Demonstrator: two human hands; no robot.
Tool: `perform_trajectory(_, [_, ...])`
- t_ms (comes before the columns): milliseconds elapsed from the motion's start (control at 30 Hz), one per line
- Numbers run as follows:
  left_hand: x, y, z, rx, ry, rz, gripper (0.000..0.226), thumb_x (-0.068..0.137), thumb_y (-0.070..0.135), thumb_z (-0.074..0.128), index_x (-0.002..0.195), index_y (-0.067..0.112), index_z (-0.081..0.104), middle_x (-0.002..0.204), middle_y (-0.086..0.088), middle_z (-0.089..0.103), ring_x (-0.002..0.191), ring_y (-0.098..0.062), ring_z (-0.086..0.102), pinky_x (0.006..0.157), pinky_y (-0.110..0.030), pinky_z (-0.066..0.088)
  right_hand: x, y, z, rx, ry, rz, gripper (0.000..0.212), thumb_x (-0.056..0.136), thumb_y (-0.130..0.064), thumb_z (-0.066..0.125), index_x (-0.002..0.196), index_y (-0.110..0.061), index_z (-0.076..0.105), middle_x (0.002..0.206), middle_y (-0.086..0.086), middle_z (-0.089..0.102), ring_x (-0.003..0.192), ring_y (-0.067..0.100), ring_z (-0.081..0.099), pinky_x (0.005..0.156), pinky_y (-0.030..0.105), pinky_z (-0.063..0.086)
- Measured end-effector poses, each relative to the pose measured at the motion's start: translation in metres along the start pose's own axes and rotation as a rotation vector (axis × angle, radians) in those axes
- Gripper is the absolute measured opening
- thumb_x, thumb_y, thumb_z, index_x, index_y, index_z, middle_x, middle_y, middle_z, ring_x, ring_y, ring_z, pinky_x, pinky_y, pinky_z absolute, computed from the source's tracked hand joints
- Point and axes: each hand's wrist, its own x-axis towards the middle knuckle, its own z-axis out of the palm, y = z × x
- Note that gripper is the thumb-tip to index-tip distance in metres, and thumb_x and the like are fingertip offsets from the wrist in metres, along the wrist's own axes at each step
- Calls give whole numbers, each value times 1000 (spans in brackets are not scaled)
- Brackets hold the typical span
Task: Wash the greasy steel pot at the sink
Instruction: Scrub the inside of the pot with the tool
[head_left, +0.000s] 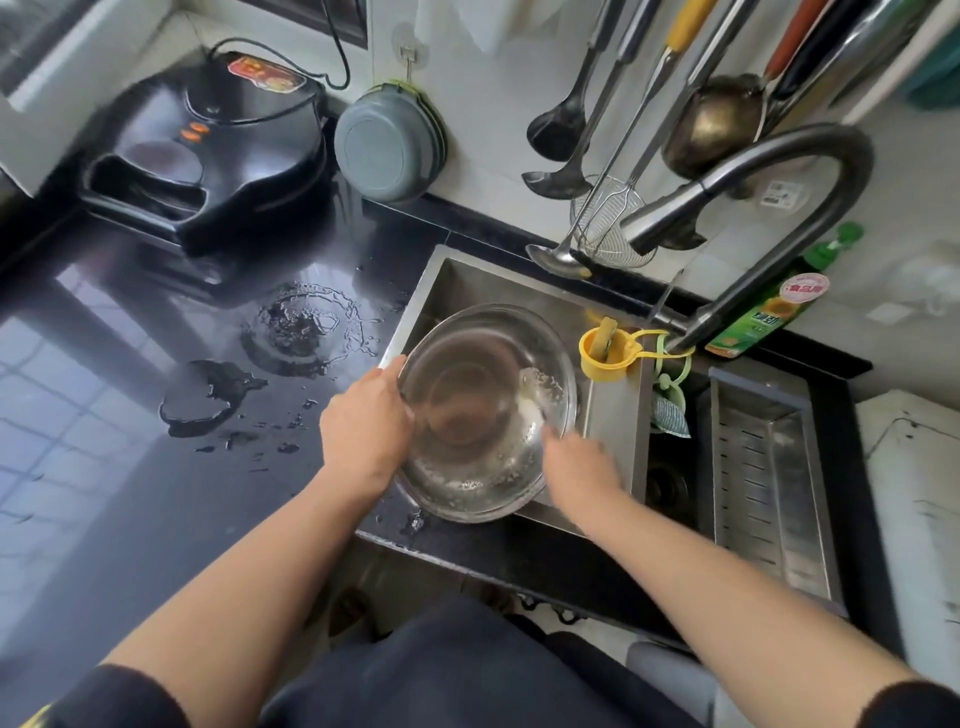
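The steel pot (483, 410) sits tilted over the sink (613, 415), its shiny inside wet with suds and a little foamy water pooled low. The left hand (366, 423) clamps the pot's left rim, thumb outside; the right hand (576, 462) reaches inside, fingers closed on something pale (blurred, I cannot tell what). A thin stream falls from the faucet (737, 192). A yellow cup (602, 353) hangs beside it, a green bottle (769, 312) stands behind, and puddles (208, 395) lie on the black counter (104, 415).
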Motion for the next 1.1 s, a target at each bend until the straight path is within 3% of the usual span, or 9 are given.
perform_trajectory(133, [-3,-1,2,-26,17,-2,27,90,13,46,111,25,59,90,-4,65,78,-45,65,66,-40,43,-27,-44,9,594,-396,-66,32,102,-20,49,127,-21,69,116,6,70,89,21,67,73,26,52])
perform_trajectory(233, [-7,-1,1,-56,28,27,36,86,27,32,111,27,57,89,-3,63,78,-45,64,67,-43,47,-38,-56,6,826,-405,-93,35,104,-27,51,137,-30,63,136,-1,64,102,15,65,86,20,50])
perform_trajectory(300, [-6,-6,2,-39,19,-8,33,88,22,36,112,25,58,90,-5,64,79,-46,65,67,-42,46,-33,-48,10,573,-339,-151,40,104,-24,47,140,-34,59,134,5,64,115,28,63,96,32,50])
perform_trajectory(467, [-3,-20,12,-55,-65,-136,25,90,12,47,108,19,63,94,-12,69,84,-47,64,70,-41,42,-10,-3,-10,9,-74,-40,44,92,0,44,129,-17,63,105,11,67,95,34,67,73,41,52])
perform_trajectory(633, [-19,-26,24,-186,-244,-377,16,94,16,47,99,10,61,106,-21,68,94,-43,61,75,-39,42,0,-19,-21,88,-85,35,37,93,0,44,123,-12,63,118,12,67,108,34,65,79,39,50])
perform_trajectory(733, [-34,-37,31,-251,-313,-517,14,93,15,49,100,10,60,114,-22,66,103,-45,60,80,-41,43,-27,-44,-9,126,-237,-12,51,91,-1,47,141,-10,51,124,13,65,113,34,63,90,40,51])
perform_trajectory(900, [-44,-44,37,-295,-319,-551,16,93,19,50,99,11,62,110,-22,68,101,-45,61,80,-42,43,-42,-67,-8,56,-414,-233,37,91,-6,54,127,-10,60,115,11,62,106,34,62,75,37,49])
perform_trajectory(1033, [-34,-43,32,-288,-371,-542,19,96,22,50,106,10,61,115,-21,66,101,-43,60,81,-40,43,-31,-61,-12,15,-174,-456,52,93,-3,46,138,-29,51,92,7,57,90,34,64,66,38,44])
perform_trajectory(1100, [-32,-43,30,-273,-387,-534,20,97,23,49,106,9,60,116,-22,66,105,-44,61,81,-41,43,-15,-49,-14,2,-22,-401,52,96,-5,44,142,-28,42,90,7,57,81,33,63,63,38,44])
